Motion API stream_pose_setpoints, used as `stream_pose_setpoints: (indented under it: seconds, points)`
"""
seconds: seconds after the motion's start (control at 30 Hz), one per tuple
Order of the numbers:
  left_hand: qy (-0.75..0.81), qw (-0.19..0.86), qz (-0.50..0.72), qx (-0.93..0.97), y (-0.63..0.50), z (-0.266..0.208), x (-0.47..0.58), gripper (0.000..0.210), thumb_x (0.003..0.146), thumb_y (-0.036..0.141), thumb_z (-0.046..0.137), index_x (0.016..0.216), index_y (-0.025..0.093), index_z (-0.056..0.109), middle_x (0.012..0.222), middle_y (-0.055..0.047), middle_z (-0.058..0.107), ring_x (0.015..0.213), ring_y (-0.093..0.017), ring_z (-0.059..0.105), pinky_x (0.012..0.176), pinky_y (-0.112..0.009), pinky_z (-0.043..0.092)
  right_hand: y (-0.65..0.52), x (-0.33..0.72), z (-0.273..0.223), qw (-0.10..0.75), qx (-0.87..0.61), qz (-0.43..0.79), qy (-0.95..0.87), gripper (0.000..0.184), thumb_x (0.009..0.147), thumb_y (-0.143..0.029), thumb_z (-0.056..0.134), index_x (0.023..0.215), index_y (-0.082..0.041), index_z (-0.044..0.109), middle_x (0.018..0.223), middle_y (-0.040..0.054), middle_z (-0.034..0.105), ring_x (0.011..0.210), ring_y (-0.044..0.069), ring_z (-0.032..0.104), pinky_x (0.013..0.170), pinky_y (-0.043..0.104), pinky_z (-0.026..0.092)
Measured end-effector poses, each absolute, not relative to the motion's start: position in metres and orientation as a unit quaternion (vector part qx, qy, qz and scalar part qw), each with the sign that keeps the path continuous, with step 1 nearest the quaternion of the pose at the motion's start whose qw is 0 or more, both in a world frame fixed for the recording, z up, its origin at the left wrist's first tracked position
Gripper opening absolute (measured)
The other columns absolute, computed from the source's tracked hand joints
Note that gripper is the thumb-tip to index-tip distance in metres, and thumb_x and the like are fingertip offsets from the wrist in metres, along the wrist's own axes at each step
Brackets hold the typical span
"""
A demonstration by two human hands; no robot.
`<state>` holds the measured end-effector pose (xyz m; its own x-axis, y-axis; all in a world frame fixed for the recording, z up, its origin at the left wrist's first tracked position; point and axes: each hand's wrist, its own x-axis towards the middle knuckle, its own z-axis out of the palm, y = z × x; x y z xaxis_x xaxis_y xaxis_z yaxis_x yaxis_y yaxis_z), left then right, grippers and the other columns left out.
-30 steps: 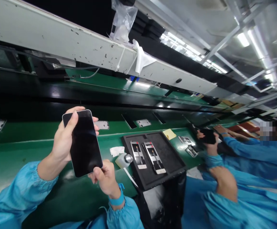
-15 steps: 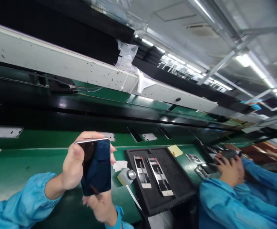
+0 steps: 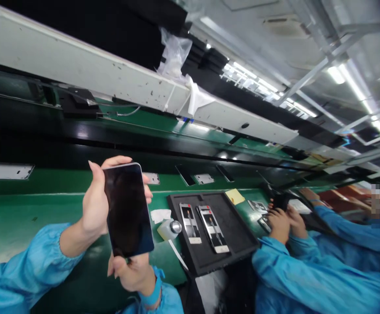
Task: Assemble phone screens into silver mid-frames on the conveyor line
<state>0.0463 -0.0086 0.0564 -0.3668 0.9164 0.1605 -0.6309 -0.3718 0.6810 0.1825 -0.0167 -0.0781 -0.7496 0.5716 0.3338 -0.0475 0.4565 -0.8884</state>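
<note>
A smartphone (image 3: 127, 209) with a dark screen is held up over the green bench, its screen turned toward me. My left hand (image 3: 95, 198) grips its upper left side, with fingers wrapped behind and their tips showing at the right edge. Around the bottom edge, my right hand (image 3: 132, 270) is closed, thumb at the lower front. Just right of the phone stands a clear bottle (image 3: 166, 229) with a metal cap, beside a white tissue (image 3: 160, 215). Beyond it is a black tray (image 3: 238, 235) with several silver phone parts (image 3: 213, 231) lying in it.
A yellow sticky note (image 3: 234, 196) lies at the tray's far corner. Phone panels (image 3: 204, 179) and a white back plate (image 3: 6, 171) rest along the conveyor. To the right, a co-worker's hands (image 3: 283, 222) hold a dark object. A pale beam (image 3: 111, 78) crosses above.
The phone is now turned more squarely to me and sits slightly higher in view. My left thumb has moved from the phone's front to its side edge. The co-worker's hands appear further left.
</note>
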Motion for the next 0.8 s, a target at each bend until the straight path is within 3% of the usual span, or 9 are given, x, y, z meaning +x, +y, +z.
stream_pose_setpoints:
  seconds: [0.13,0.23,0.47,0.57,0.63,0.7,0.73,0.8]
  points:
    - [0.294,0.484,0.780,0.267,0.000,0.064,0.040,0.055,0.108,0.069,0.028,0.109,0.026,0.062,0.089,-0.005,0.079,0.071,-0.024,0.076,0.063,-0.038,0.066,0.005,0.201,-0.045,0.386,-0.199,0.527,-0.731,0.077,0.103,-0.079,0.027,0.056,-0.026,0.057,0.046,0.0031,0.057,0.038,0.015,0.052,0.040,0.029,0.046]
    - [0.326,0.486,0.769,0.256,0.002,0.069,0.041,0.055,0.111,0.062,0.019,0.111,0.025,0.060,0.089,-0.007,0.078,0.069,-0.023,0.076,0.060,-0.037,0.066,0.013,0.208,-0.031,0.383,-0.230,0.506,-0.738,0.074,0.107,-0.070,0.032,0.050,-0.026,0.050,0.039,0.0003,0.050,0.037,0.014,0.049,0.045,0.029,0.046]
    - [0.364,0.497,0.738,0.274,0.009,0.065,0.046,0.048,0.110,0.063,0.033,0.121,0.023,0.058,0.089,-0.009,0.078,0.064,-0.024,0.076,0.055,-0.037,0.065,0.011,0.219,-0.052,0.335,-0.215,0.518,-0.757,0.071,0.108,-0.070,0.029,0.053,-0.027,0.041,0.042,-0.0010,0.050,0.036,0.013,0.047,0.044,0.029,0.040]
    - [0.377,0.487,0.727,0.304,0.011,0.055,0.047,0.049,0.107,0.064,0.044,0.128,0.022,0.058,0.091,-0.009,0.079,0.066,-0.025,0.077,0.057,-0.038,0.066,0.024,0.228,-0.050,0.315,-0.204,0.536,-0.756,0.067,0.102,-0.080,0.037,0.068,-0.025,0.058,0.054,-0.0001,0.058,0.048,0.016,0.058,0.050,0.029,0.046]
    - [0.389,0.493,0.697,0.346,0.012,0.045,0.052,0.053,0.104,0.066,0.051,0.128,0.019,0.060,0.091,-0.009,0.080,0.066,-0.025,0.077,0.058,-0.037,0.066,0.037,0.232,-0.040,0.351,-0.223,0.535,-0.735,0.073,0.096,-0.087,0.038,0.102,-0.022,0.071,0.072,0.0036,0.067,0.069,0.021,0.068,0.063,0.031,0.054]
    - [0.388,0.516,0.645,0.410,0.015,0.035,0.059,0.056,0.100,0.067,0.057,0.123,0.016,0.065,0.093,-0.011,0.081,0.066,-0.026,0.078,0.061,-0.037,0.066,0.049,0.234,-0.029,0.401,-0.260,0.533,-0.698,0.085,0.094,-0.091,0.035,0.131,-0.021,0.067,0.078,0.0040,0.067,0.075,0.022,0.068,0.068,0.033,0.057]
    - [0.385,0.523,0.619,0.443,0.017,0.030,0.063,0.056,0.099,0.067,0.060,0.119,0.015,0.068,0.095,-0.012,0.082,0.069,-0.026,0.078,0.064,-0.036,0.066,0.054,0.235,-0.025,0.414,-0.276,0.536,-0.682,0.088,0.094,-0.091,0.034,0.133,-0.020,0.066,0.072,0.0019,0.063,0.069,0.020,0.065,0.064,0.031,0.056]
    - [0.378,0.530,0.576,0.494,0.023,0.022,0.069,0.057,0.097,0.069,0.062,0.114,0.015,0.073,0.095,-0.012,0.082,0.072,-0.027,0.079,0.067,-0.034,0.065,0.060,0.235,-0.021,0.421,-0.297,0.550,-0.657,0.085,0.093,-0.091,0.037,0.118,-0.018,0.072,0.056,-0.0042,0.051,0.050,0.015,0.053,0.050,0.027,0.048]
